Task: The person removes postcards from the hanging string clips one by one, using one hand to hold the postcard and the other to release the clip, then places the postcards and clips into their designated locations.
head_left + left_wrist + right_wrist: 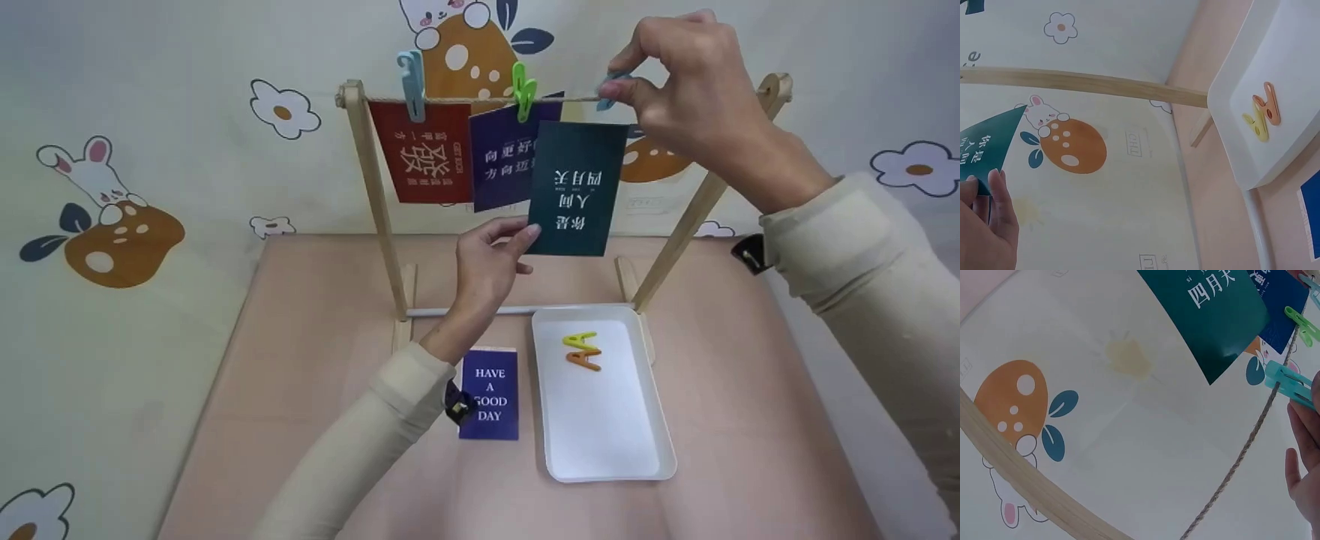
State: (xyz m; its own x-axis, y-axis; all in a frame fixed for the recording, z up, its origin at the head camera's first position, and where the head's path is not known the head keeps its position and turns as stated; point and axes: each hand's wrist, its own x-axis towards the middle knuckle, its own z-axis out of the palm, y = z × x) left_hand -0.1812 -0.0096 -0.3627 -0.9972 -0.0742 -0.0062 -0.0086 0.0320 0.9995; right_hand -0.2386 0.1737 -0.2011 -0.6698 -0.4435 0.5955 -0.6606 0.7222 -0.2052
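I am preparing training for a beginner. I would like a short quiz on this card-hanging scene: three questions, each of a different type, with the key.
1. Complete: in the white tray lie a yellow clothespin and another one, coloured ____.
2. True or false: the blue clothespin in the right hand is apart from the green card.
3. Which card does the left hand hold?
A) the red one
B) the green one
C) the HAVE A GOOD DAY one

Key: 1 orange; 2 true; 3 B.
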